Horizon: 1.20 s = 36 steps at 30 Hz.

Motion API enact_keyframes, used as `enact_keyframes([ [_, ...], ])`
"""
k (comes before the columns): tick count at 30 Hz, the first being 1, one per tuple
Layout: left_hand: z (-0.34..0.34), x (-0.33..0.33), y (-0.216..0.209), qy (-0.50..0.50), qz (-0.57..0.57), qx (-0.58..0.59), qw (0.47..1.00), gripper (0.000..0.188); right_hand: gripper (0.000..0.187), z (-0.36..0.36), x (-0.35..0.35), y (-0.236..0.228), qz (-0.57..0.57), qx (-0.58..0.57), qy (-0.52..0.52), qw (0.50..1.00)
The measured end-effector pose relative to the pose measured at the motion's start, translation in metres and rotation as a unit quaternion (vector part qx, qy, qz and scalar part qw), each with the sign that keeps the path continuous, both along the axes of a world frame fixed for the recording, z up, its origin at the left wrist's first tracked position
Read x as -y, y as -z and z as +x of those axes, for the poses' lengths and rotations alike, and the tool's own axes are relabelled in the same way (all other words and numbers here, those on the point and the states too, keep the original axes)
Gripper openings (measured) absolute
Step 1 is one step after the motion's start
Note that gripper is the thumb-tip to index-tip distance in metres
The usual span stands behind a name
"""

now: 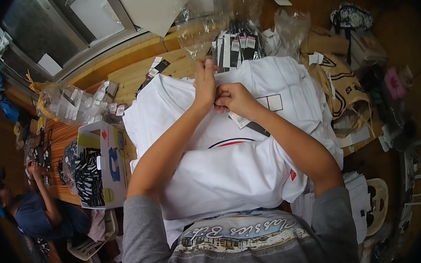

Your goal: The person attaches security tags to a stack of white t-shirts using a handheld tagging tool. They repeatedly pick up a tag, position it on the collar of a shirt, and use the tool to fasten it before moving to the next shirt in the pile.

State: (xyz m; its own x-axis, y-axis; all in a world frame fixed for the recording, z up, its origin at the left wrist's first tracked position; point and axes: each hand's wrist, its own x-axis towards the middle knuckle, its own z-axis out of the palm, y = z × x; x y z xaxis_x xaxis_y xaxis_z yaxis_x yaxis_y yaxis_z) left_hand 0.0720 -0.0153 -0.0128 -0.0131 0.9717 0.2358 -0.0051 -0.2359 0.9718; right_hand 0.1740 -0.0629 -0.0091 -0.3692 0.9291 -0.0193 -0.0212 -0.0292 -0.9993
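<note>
White shirts (218, 168) lie stacked mid-frame, apparently flat for easy reach. At upper centre, the left hand (205, 84) points its fingers upward, its hold unclear; the right hand (238, 100) curls beside it, any pinch hidden, perhaps steadying the pale tag (240, 121) below.

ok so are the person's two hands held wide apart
No, the left hand and right hand are close together over the pile of white shirts.

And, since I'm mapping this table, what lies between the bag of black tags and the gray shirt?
In the head view: white shirts and a tag, with the left hand and right hand above.
</note>
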Motion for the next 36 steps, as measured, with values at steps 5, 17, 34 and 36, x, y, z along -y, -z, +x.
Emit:
enact_keyframes([
  [5, -0.028, 0.01, -0.028, -0.112, 0.067, -0.091, 0.987, 0.027, 0.009, 0.009, -0.007, -0.001, -0.011, -0.07, 0.053, 0.996],
  [17, -0.041, 0.049, -0.002, 0.069, -0.046, -0.044, 0.996, 0.02, 0.01, 0.002, 0.006, -0.015, -0.046, -0.088, 0.092, 0.991],
  [34, -0.047, 0.054, -0.01, 0.037, 0.055, -0.2, 0.977, 0.012, 0.018, 0.015, -0.003, -0.014, -0.145, -0.089, 0.02, 0.985],
  [36, -0.048, 0.054, -0.012, 0.046, 0.049, -0.21, 0.975, 0.01, 0.019, 0.015, -0.002, -0.015, -0.167, -0.105, 0.02, 0.98],
])
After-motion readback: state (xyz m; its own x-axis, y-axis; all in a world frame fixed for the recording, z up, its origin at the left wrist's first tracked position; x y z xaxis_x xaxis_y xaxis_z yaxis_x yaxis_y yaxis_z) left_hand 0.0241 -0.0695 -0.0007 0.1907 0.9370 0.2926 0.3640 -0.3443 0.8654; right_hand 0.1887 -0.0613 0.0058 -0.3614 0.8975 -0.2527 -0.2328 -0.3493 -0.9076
